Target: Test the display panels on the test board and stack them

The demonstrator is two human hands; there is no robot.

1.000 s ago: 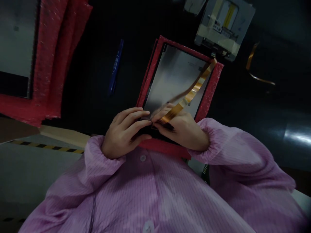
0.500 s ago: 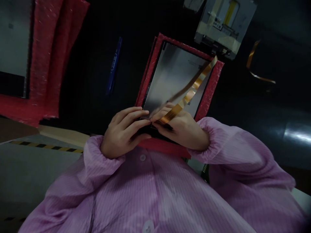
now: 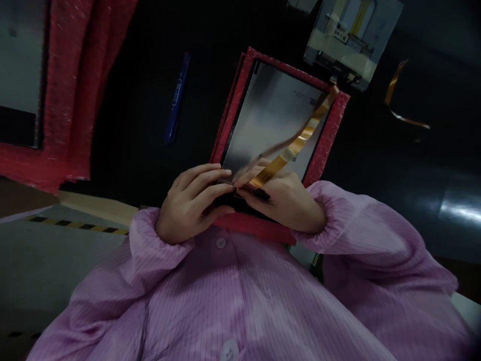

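Observation:
A display panel (image 3: 274,110) with a silvery back and black border lies on red bubble wrap (image 3: 330,135) close to my body. A golden flex ribbon cable (image 3: 296,145) runs slantwise above it, from the far right corner down to my right hand (image 3: 283,198). My right fingers are pinched together at the panel's near edge, round the cable's near end; the exact tip is hidden. My left hand (image 3: 197,203) lies at the panel's near left corner, fingers stretched and thumb apart. Its index fingertip meets the right fingertips.
A blue pen (image 3: 177,100) lies on the black table left of the panel. Farther left is another panel (image 3: 22,65) on red bubble wrap (image 3: 71,90). At the back right stands a metal fixture (image 3: 353,40) with yellow parts. A loose golden strip (image 3: 394,90) lies beyond it.
The view has shifted slightly, so the table things sit a little differently in the picture. Both hands keep almost the same pose at the panel's near edge.

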